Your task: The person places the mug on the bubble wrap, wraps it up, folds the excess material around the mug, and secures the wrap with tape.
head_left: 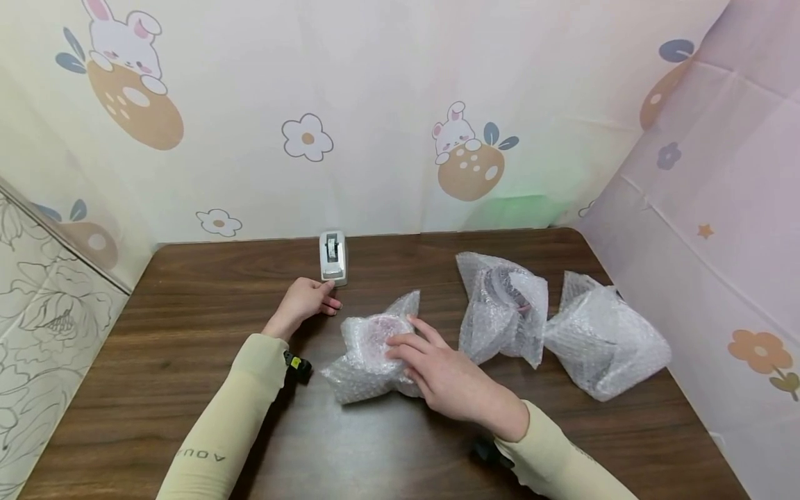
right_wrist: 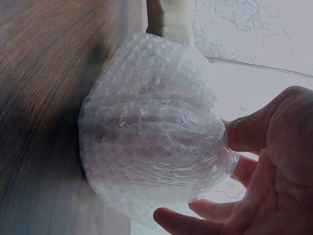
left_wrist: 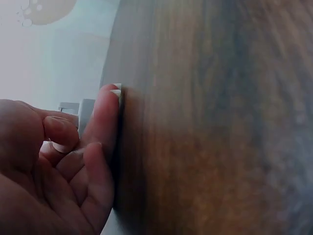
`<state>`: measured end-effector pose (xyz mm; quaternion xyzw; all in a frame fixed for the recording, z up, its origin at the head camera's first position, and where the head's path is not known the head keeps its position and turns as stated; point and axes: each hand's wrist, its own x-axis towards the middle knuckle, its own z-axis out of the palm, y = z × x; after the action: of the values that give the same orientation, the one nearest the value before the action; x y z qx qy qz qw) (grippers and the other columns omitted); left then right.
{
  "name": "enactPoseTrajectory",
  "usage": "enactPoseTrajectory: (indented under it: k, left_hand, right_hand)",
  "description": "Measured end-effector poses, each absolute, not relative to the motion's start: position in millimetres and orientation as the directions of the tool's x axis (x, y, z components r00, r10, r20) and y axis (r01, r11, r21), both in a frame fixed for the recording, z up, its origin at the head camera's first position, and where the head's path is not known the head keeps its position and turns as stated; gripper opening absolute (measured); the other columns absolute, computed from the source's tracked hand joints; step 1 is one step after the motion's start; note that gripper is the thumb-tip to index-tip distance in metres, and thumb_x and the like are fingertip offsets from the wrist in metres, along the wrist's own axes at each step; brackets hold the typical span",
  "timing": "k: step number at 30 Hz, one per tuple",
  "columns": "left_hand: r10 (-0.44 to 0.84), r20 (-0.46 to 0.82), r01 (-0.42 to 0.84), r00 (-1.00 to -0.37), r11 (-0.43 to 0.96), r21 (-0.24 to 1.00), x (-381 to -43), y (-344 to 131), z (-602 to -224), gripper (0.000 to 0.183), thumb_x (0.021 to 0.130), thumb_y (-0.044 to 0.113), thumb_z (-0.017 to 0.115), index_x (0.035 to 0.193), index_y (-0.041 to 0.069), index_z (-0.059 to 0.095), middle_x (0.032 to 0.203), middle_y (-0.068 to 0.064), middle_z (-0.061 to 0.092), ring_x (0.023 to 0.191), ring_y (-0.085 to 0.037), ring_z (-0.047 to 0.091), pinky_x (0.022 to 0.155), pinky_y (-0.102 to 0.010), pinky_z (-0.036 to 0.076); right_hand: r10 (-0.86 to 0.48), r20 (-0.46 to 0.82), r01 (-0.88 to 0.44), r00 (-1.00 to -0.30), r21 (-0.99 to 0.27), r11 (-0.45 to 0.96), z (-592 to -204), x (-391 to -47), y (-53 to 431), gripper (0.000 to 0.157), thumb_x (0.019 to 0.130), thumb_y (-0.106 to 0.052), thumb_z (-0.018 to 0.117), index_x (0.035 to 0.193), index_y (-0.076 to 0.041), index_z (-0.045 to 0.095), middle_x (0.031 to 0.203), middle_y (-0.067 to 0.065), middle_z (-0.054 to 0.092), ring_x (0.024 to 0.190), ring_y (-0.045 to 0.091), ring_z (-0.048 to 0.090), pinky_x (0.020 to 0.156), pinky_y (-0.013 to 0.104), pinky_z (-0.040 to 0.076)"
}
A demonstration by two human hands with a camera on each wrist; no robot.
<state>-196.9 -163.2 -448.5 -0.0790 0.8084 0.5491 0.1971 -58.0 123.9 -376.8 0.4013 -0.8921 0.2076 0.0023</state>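
Observation:
In front of me on the table lies a bundle of clear bubble wrap (head_left: 365, 378), a round pinkish shape showing through it. My right hand (head_left: 453, 382) rests on its top from the right, fingers spread. In the right wrist view, the thumb (right_wrist: 247, 132) touches the wrap's top and the fingers reach along one side. At the back stands a white tape dispenser (head_left: 333, 258) with a small roll inside. My left hand (head_left: 304, 303) lies low beside its near end, a fingertip touching there. The left wrist view shows loosely bent fingers (left_wrist: 100, 115) near the tabletop, partly hiding the dispenser.
Two more bubble-wrapped bundles lie to the right: one bundle (head_left: 503, 305) behind my right hand, another bundle (head_left: 609, 344) near the right edge. The dark wood table (head_left: 187, 333) meets a patterned curtain (head_left: 375, 187) at the back and more patterned cloth at both sides.

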Motion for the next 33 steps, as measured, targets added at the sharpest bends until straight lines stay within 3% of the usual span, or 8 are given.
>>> enactPoseTrajectory:
  k: [5,11,17,22,28,33]
  left_hand:
    - [0.082,-0.398,-0.323,-0.914,0.446,0.835,-198,-163,-446,0.037,0.106,0.026,0.050,0.103,-0.005,0.070,0.081,-0.008,0.075,0.069,-0.017,0.072,0.094,-0.040,0.048]
    - [0.073,-0.365,-0.267,-0.928,0.553,0.789,-198,-165,-449,0.030,0.100,0.020,0.054,0.086,0.004,0.075,0.074,-0.001,0.074,0.064,-0.012,0.071,0.088,-0.034,0.049]
    - [0.175,-0.413,-0.313,-0.894,0.417,0.853,-189,-171,-439,0.043,0.104,0.039,0.052,0.103,-0.002,0.063,0.085,-0.011,0.075,0.070,-0.018,0.071,0.070,-0.029,0.048]
    - [0.242,-0.365,-0.241,-0.899,0.423,0.874,-177,-172,-430,0.043,0.103,0.041,0.054,0.100,-0.002,0.058,0.088,-0.014,0.075,0.074,-0.024,0.072,0.075,-0.034,0.051]
    - [0.290,-0.236,-0.106,-0.927,0.401,0.910,-160,-174,-422,0.033,0.102,0.033,0.058,0.092,0.002,0.057,0.085,-0.010,0.075,0.077,-0.031,0.072,0.086,-0.041,0.051]
    - [0.406,0.020,0.132,-0.914,0.252,0.959,-135,-169,-393,0.018,0.097,0.017,0.066,0.102,0.004,0.055,0.099,-0.010,0.073,0.087,-0.031,0.069,0.084,-0.045,0.053]
  right_hand:
    - [-0.716,0.177,-0.720,-0.676,-0.365,0.590,-377,-58,124,0.027,0.097,-0.006,0.060,0.122,-0.015,0.062,0.139,0.000,0.055,0.145,0.035,0.029,0.103,0.040,0.046]
    - [-0.710,0.168,-0.710,-0.684,-0.378,0.594,-377,-57,124,0.027,0.098,-0.006,0.059,0.123,-0.015,0.062,0.139,0.000,0.054,0.145,0.035,0.027,0.093,0.039,0.053]
    - [-0.713,0.160,-0.713,-0.682,-0.362,0.600,-378,-56,123,0.031,0.098,-0.006,0.058,0.129,-0.015,0.060,0.144,0.000,0.051,0.146,0.034,0.025,0.085,0.038,0.056]
    - [-0.716,0.171,-0.723,-0.677,-0.339,0.602,-381,-54,124,0.035,0.099,-0.007,0.056,0.134,-0.012,0.054,0.155,0.004,0.039,0.147,0.037,0.024,0.084,0.037,0.057]
    - [-0.711,0.166,-0.716,-0.683,-0.344,0.608,-381,-54,124,0.031,0.099,-0.007,0.056,0.129,-0.014,0.056,0.155,0.003,0.039,0.147,0.036,0.023,0.085,0.038,0.056]
    - [-0.712,0.137,-0.707,-0.689,-0.347,0.617,-377,-55,124,0.032,0.100,-0.008,0.057,0.130,-0.015,0.058,0.154,0.002,0.041,0.147,0.035,0.023,0.084,0.038,0.057]
